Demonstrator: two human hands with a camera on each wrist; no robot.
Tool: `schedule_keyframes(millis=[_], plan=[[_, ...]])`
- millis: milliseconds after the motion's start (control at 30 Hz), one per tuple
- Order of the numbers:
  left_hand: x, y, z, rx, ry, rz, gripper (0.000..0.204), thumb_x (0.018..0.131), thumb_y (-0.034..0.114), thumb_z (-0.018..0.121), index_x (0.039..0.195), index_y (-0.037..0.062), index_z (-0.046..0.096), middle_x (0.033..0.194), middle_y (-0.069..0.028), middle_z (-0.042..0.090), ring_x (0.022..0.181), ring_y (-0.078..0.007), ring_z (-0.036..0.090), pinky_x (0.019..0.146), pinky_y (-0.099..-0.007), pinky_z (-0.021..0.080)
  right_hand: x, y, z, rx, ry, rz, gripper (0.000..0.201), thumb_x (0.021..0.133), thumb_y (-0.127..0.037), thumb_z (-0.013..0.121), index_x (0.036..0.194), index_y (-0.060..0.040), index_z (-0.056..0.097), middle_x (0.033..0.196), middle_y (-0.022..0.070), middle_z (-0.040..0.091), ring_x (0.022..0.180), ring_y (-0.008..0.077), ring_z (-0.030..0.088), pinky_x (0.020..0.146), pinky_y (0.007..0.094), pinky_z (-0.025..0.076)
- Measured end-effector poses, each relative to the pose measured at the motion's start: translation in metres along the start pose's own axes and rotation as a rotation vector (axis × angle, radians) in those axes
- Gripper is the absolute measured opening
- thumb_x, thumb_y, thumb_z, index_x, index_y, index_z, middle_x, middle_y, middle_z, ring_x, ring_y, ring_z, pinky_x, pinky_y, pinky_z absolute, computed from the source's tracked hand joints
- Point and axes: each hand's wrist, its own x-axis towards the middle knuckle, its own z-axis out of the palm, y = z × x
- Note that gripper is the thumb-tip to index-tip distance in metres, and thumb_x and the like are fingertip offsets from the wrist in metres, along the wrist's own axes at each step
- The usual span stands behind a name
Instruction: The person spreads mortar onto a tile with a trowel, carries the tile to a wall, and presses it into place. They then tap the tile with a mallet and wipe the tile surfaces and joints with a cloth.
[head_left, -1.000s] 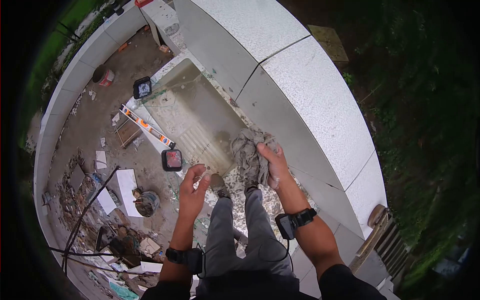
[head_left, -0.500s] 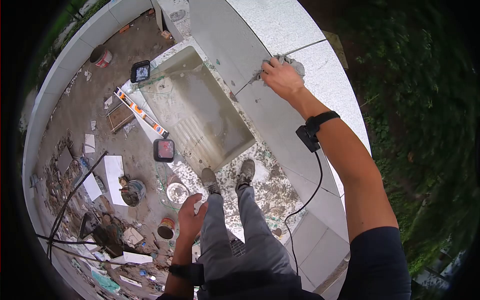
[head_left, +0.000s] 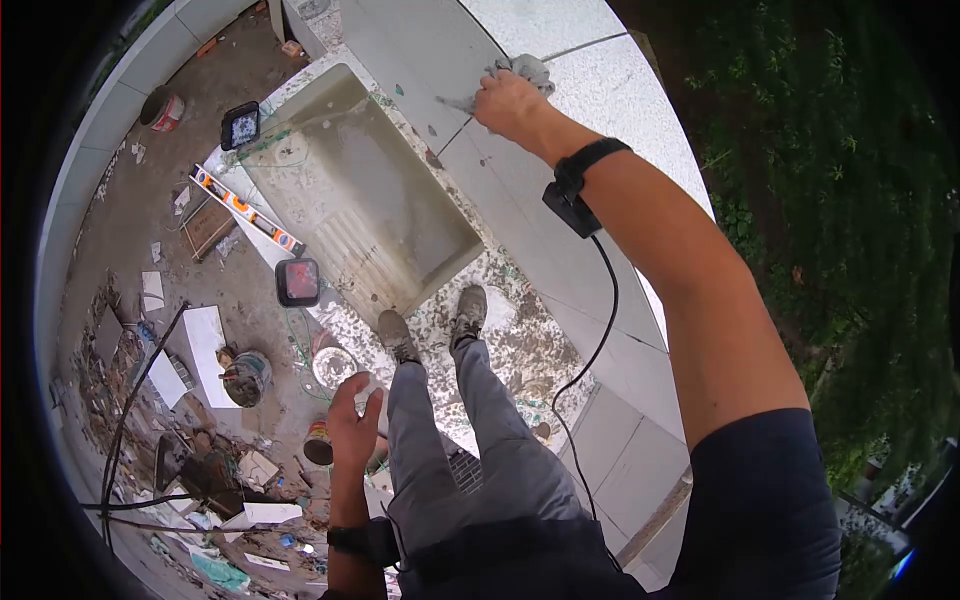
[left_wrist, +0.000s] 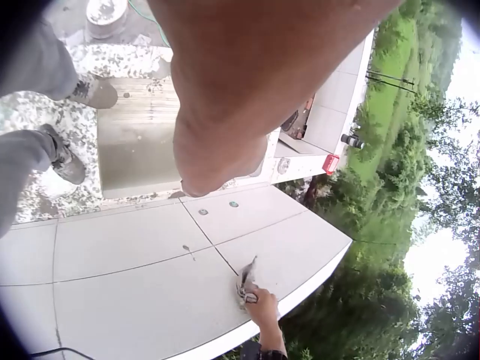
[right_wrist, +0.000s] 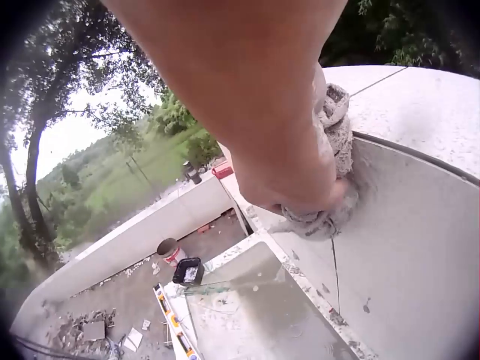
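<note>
A crumpled grey rag is bunched in my right hand, whose fingers curl round it. The hand holds it against the grey tiled wall, at the dark joint between two tiles near the wall's top edge. In the right wrist view, folds of the rag stick out beside the hand, and its lower end lies on the tile over the joint. My left hand hangs low beside my left leg, fingers loosely bent, with nothing in it.
A concrete basin with a ribbed slope and shallow water lies before my shoes. Along its left edge are a spirit level and two black trays. Buckets and rubble cover the ground further left. A cable trails from my right wrist.
My right hand has carried the rag from in front of me up and forward onto the wall's joint. My left hand has dropped lower and stays without an object. The head view has shifted.
</note>
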Motion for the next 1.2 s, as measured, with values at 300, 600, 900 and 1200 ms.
schedule_keyframes(millis=[300,600,900,1200], plan=[[-0.013,-0.015,0.020,-0.095,-0.083,-0.109,0.032,0.093,0.012,0.069,0.120,-0.0033,0.061,0.111,-0.0162,0.068,0.104,-0.0264,0.065,0.092,-0.0370,0.050,-0.271,-0.121,0.044,0.241,-0.403,-0.255,0.007,0.075,-0.018,0.069,0.075,-0.0169,0.075,0.090,-0.0016,0.068,0.103,0.0209,0.061,0.093,0.0336,0.046],[-0.006,0.007,0.034,0.185,-0.368,0.123,0.033,0.092,0.013,0.070,0.120,-0.0017,0.062,0.110,-0.0178,0.069,0.103,-0.0288,0.067,0.091,-0.0380,0.051,-0.354,-0.156,-0.029,0.664,0.007,0.502,0.017,0.081,-0.012,0.063,0.095,-0.0117,0.071,0.111,0.0034,0.058,0.110,0.0213,0.053,0.089,0.0352,0.046],[0.003,0.058,0.099,0.371,-0.488,0.155,0.032,0.092,0.011,0.069,0.120,-0.0013,0.061,0.112,-0.0173,0.068,0.105,-0.0277,0.066,0.093,-0.0381,0.050,-0.513,-0.285,0.041,0.911,0.017,1.260,0.021,0.070,-0.008,0.071,0.090,-0.0045,0.069,0.107,0.0113,0.059,0.106,0.0305,0.056,0.084,0.0418,0.050],[-0.095,0.123,0.263,0.535,-0.813,0.375,0.037,0.088,0.020,0.073,0.119,0.0010,0.064,0.114,-0.0176,0.069,0.108,-0.0300,0.067,0.093,-0.0371,0.052,-0.551,-0.486,0.088,2.866,1.102,2.541,0.023,0.085,0.002,0.063,0.108,0.0013,0.062,0.095,0.0117,0.069,0.082,0.0257,0.070,0.075,0.0392,0.059]])
